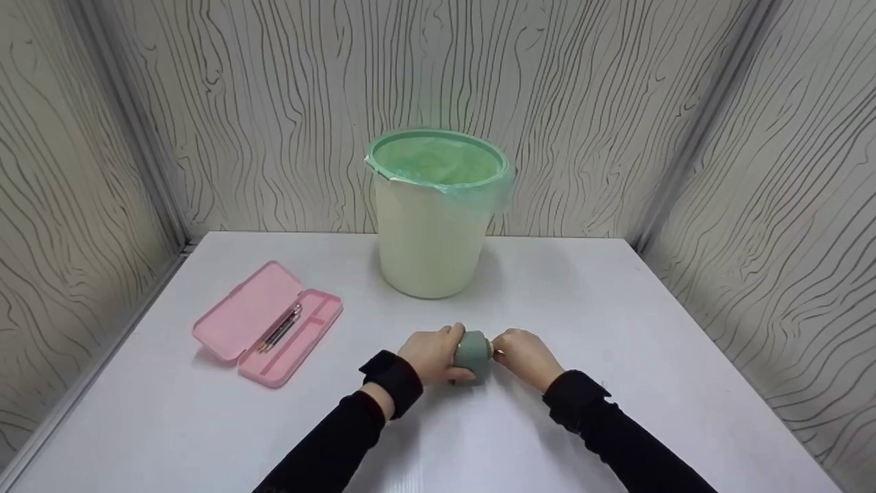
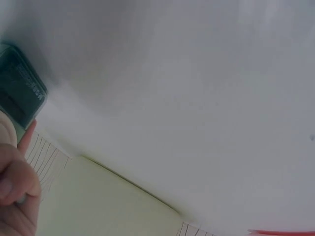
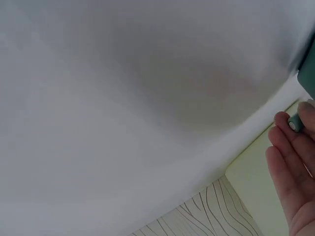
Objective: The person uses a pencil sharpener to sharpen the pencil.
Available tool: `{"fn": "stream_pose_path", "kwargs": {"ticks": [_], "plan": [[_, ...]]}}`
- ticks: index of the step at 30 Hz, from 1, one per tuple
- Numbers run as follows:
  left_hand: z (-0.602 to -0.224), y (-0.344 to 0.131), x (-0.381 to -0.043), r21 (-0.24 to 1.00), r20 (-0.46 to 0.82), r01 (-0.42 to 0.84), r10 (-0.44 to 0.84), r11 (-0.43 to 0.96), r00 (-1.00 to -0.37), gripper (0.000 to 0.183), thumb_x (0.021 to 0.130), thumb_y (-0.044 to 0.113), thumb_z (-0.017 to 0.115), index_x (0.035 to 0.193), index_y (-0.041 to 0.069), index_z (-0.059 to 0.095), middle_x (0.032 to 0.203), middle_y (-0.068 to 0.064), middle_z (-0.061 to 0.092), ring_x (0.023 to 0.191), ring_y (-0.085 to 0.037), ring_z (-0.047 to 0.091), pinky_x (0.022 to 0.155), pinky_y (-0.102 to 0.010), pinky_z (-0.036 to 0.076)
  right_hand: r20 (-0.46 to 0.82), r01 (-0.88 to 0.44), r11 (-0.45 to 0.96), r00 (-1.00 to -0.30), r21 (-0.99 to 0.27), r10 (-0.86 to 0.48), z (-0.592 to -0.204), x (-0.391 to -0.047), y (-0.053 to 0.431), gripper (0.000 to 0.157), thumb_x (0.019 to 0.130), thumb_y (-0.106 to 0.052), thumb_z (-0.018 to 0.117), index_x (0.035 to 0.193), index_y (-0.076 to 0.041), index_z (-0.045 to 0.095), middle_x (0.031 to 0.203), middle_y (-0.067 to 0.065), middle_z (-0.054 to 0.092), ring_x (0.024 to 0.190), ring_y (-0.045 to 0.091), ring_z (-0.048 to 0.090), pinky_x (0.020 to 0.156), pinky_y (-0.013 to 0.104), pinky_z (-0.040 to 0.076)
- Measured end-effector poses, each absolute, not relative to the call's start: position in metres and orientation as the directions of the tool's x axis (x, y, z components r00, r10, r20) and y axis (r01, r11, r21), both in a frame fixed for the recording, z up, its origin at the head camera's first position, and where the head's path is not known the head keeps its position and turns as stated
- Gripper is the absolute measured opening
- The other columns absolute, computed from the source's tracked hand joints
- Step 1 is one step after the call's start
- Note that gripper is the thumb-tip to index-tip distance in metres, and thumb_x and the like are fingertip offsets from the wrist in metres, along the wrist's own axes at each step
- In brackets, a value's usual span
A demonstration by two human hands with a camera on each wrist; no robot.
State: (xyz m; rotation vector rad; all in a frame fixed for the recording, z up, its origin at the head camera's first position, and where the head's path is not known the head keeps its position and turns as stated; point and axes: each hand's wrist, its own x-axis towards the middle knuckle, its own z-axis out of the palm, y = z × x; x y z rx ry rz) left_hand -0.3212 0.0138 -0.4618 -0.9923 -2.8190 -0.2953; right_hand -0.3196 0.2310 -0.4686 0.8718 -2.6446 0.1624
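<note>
A green hand-crank pencil sharpener [image 1: 472, 352] is just above the white table or on it, in front of the bin; which of the two I cannot tell. My left hand [image 1: 430, 356] grips its body from the left, thumb on the near side and fingers over the far side. On the right, my right hand [image 1: 527, 356] pinches the crank by its small green knob [image 3: 295, 123], beside the sharpener's pale round end. White lettering marks the dark green sharpener body [image 2: 22, 88] in the left wrist view. Whether a pencil sits in the sharpener is hidden.
Behind the hands stands a pale green bin [image 1: 431, 239] with a thin green liner over its rim. To the left lies an open pink pencil case [image 1: 294, 363] holding several pencils [image 1: 280, 329]. Wood-patterned panels [image 1: 274, 116] border the white table [image 1: 582, 301] at the back and sides.
</note>
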Motion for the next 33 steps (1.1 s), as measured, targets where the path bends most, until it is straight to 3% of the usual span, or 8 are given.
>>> {"fn": "stream_pose_path", "kwargs": {"ticks": [12, 19, 33], "plan": [[-0.462, 0.015, -0.320, 0.121, 0.209, 0.625, 0.596, 0.771, -0.775, 0.066, 0.088, 0.058, 0.074, 0.126, 0.010, 0.050, 0.104, -0.006, 0.071, 0.080, -0.018, 0.070, 0.067, -0.030, 0.056, 0.377, -0.628, 0.778, -0.720, 0.003, -0.582, -0.476, -0.301, 0.238, 0.008, 0.080, -0.003, 0.082, 0.078, -0.008, 0.077, 0.075, 0.003, 0.076, 0.071, 0.019, 0.070, 0.066, 0.030, 0.057], [-0.462, 0.016, -0.320, 0.128, 0.205, 0.625, 0.596, 0.770, -0.777, 0.064, 0.088, 0.058, 0.074, 0.124, 0.011, 0.050, 0.102, -0.005, 0.071, 0.079, -0.017, 0.069, 0.066, -0.029, 0.055, 0.391, -0.655, 0.755, -0.704, -0.033, -0.593, -0.478, -0.289, 0.244, 0.007, 0.083, -0.003, 0.079, 0.088, -0.008, 0.080, 0.081, 0.001, 0.078, 0.077, 0.017, 0.072, 0.070, 0.029, 0.058], [-0.462, 0.014, -0.320, 0.183, 0.170, 0.615, 0.592, 0.767, -0.788, 0.067, 0.088, 0.057, 0.074, 0.128, 0.009, 0.050, 0.105, -0.008, 0.071, 0.082, -0.021, 0.071, 0.071, -0.032, 0.057, 0.409, -0.694, 0.719, -0.666, -0.034, -0.624, -0.458, -0.271, 0.250, 0.005, 0.087, -0.006, 0.078, 0.091, -0.008, 0.078, 0.084, 0.000, 0.078, 0.080, 0.016, 0.071, 0.072, 0.028, 0.059]]}}
